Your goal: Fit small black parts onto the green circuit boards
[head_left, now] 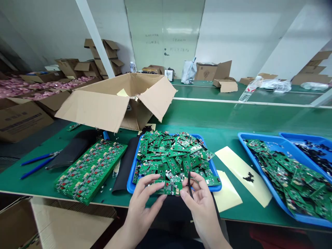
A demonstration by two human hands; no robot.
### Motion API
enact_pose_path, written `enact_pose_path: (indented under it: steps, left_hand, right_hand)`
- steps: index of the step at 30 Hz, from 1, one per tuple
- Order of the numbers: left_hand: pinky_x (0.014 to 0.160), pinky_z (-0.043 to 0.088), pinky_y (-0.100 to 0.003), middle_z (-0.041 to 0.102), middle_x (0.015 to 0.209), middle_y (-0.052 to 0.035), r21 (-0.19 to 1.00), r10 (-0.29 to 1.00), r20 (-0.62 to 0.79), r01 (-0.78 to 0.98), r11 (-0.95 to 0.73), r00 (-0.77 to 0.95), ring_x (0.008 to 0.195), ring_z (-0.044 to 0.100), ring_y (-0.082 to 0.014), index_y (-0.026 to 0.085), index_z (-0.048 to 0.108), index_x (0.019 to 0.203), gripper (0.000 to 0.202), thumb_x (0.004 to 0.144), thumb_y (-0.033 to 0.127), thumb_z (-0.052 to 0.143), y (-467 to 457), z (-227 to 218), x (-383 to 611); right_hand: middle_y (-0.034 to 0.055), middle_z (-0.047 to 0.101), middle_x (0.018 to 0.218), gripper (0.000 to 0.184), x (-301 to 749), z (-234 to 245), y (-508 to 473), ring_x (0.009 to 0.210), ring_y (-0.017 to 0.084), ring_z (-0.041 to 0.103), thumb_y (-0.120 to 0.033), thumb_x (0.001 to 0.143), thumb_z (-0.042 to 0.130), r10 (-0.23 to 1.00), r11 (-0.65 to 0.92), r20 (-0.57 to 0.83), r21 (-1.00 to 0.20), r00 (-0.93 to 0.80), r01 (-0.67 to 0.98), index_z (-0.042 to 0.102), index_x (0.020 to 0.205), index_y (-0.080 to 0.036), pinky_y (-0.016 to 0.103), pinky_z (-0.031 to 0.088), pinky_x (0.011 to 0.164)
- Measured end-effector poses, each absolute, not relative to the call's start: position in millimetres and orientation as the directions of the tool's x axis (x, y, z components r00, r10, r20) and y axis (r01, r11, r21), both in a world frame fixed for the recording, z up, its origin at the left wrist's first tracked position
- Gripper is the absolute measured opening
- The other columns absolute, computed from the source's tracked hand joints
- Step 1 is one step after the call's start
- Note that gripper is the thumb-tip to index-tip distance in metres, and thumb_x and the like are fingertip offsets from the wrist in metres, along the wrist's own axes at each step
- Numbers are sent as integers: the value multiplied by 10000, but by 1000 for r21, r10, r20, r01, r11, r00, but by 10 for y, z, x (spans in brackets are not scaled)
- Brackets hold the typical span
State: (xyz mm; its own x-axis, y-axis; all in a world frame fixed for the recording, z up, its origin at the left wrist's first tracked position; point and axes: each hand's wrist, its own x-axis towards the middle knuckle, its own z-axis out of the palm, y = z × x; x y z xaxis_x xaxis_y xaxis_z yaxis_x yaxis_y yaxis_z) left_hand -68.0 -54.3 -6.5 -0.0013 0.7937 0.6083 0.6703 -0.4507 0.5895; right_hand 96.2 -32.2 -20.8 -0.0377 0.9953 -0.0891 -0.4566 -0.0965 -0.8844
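Note:
My left hand pinches the left part of a small green circuit board, fingers above and thumb below. My right hand is closed around a thin black strip that stands upright between its fingers. Its thumb and index finger come up to the right end of the board. Directly behind both hands, a blue tray bears a heap of similar loose circuit boards.
At left lie a stack of uncut board panels and blue-handled pliers. An open cardboard box stands behind. Yellow backing sheets lie at right beside another blue tray of boards and a tray of black pieces.

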Motion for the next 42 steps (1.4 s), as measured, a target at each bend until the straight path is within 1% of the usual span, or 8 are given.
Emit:
enact_pose_path:
  steps: [5,11,18,23,29,32,36,42]
  left_hand:
    - [753,552,-312,677,884,-54,693,873,488,616,-375,-17,847,649,-202,234,679,921,132,809,231,608,-517,14,-678]
    - [619,528,-256,688,743,-40,840,959,275,502,-206,-67,699,646,-182,212,714,785,137,797,248,582,-461,127,-642]
    - [576,505,-247,644,663,-19,920,995,22,393,19,-101,624,606,-171,199,704,723,194,793,318,568,-449,162,-607]
    - [631,510,-270,659,682,-27,931,999,-39,364,39,-9,662,609,-185,202,703,699,203,785,327,568,-451,214,-597]
    - [683,521,-262,649,829,-34,987,987,-161,5,161,-29,777,613,-178,195,654,968,325,665,291,718,-521,46,-524]
    - [693,509,-247,642,833,-28,979,972,-203,-61,197,-116,801,611,-170,187,642,936,311,646,264,725,-534,21,-492]
    - [625,488,-218,605,615,27,970,956,-239,-77,229,-173,629,600,-128,181,644,825,175,676,250,706,-546,92,-514]
    - [541,469,-226,597,528,23,982,969,-187,-12,187,-160,518,570,-124,171,647,672,144,673,299,713,-560,37,-446]
  right_hand:
    - [20,593,892,417,1011,-169,-323,757,146,602,-266,762,695,999,-31,-16,-905,-40,-425,489,1124,-246,304,553,713]
    - [39,595,993,422,1130,-178,-317,902,161,601,-215,786,667,994,75,91,-965,-54,-250,467,1155,-256,303,523,818]
    - [25,611,869,279,1186,-171,-289,851,164,609,-227,807,640,992,77,93,-981,-88,-179,529,1062,-221,303,523,808]
    - [9,623,823,331,1210,-145,-224,790,155,624,-233,762,689,995,-26,3,-955,-99,-294,531,1053,-217,283,543,744]
    - [-17,617,737,398,1178,-186,-191,614,116,570,-232,692,751,990,-139,-108,-857,-92,-495,543,1030,-217,229,513,554]
    - [-16,623,751,435,1177,-228,-187,609,106,556,-230,658,776,985,-168,-152,-803,-76,-572,544,1025,-224,214,494,533]
    - [-23,614,774,460,1234,-218,-157,641,108,555,-244,620,799,973,-179,-231,-738,-6,-650,546,1005,-246,206,486,533]
    - [-38,596,801,470,1195,-146,-185,628,78,540,-232,597,821,958,-176,-287,-644,22,-745,552,981,-252,179,490,551]
